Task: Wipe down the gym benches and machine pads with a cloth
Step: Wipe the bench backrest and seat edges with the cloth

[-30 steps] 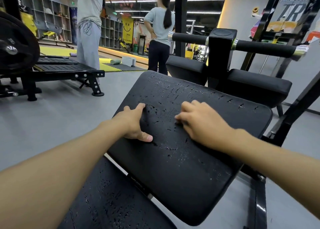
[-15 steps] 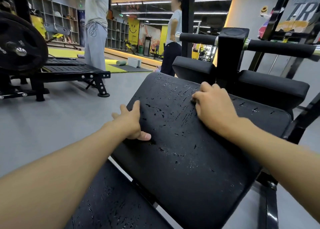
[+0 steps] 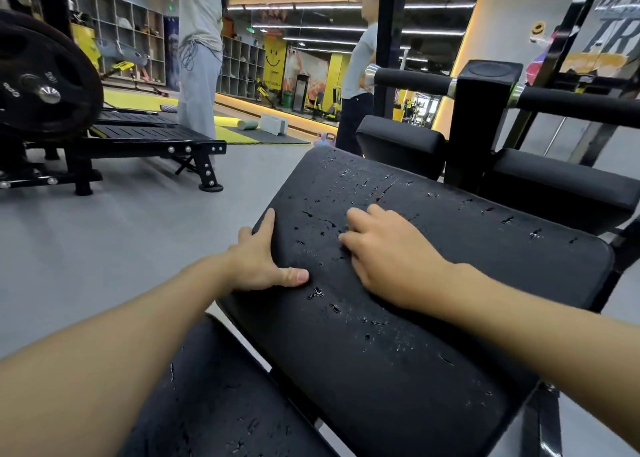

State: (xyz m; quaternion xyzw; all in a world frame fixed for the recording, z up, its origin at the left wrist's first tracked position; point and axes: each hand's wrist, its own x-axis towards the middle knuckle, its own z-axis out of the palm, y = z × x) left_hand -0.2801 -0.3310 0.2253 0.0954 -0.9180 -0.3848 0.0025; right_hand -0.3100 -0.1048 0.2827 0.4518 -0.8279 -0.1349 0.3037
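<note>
The bench pad (image 3: pixel 433 352) sloped up and away in front of me. It looked like black vinyl over foam, so I judged it firm but giving under pressure, and fixed to its frame. Beads of water (image 3: pixel 316 293) stood all over it, which told me the surface would be slick. A wipe would need flat, steady pressure rather than a pinch.

The sensible place to brace was the rounded side edge, and that was where the left hand (image 3: pixel 258 259) gripped. Its thumb lay across the top face, the index finger stretched along the edge, and the other fingers wrapped down over the side, out of sight.

The right hand (image 3: pixel 388 259) rested knuckles-up on the middle of the pad, fingers curled under with the tips touching the wet vinyl. I could see no cloth anywhere (it may have been bunched beneath that palm), so I could not tell whether the hand was clenched on something or on nothing. A lower seat pad (image 3: pixel 214 404), also beaded, lay nearer to me, apart from both hands.
</note>
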